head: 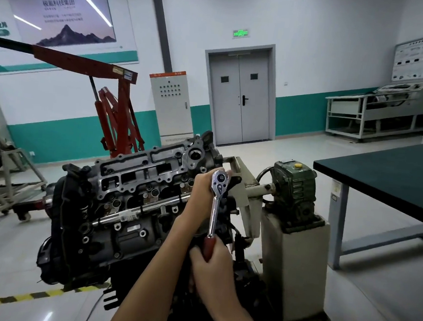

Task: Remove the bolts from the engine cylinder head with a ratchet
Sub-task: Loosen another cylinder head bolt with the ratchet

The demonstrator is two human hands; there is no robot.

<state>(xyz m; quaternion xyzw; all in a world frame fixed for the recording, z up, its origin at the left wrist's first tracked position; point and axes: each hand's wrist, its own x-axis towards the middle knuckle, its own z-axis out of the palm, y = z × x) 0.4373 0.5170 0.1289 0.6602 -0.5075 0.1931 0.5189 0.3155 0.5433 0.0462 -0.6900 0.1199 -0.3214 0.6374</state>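
Note:
The engine cylinder head (138, 180) is mounted on a stand at the centre, dark metal with several bolts along its top. A chrome ratchet (216, 203) with a red handle stands nearly upright at the head's right end. My left hand (203, 192) curls around the ratchet's head from the left, fingertips showing behind it. My right hand (210, 264) grips the red handle lower down. The socket and the bolt under it are hidden behind my left hand.
The engine stand's green gearbox (295, 189) sits on a grey pedestal (296, 263) just right of the ratchet. A dark green workbench (386, 174) stands at right. A red engine hoist (118, 112) is behind the engine. Yellow-black floor tape (30, 295) runs lower left.

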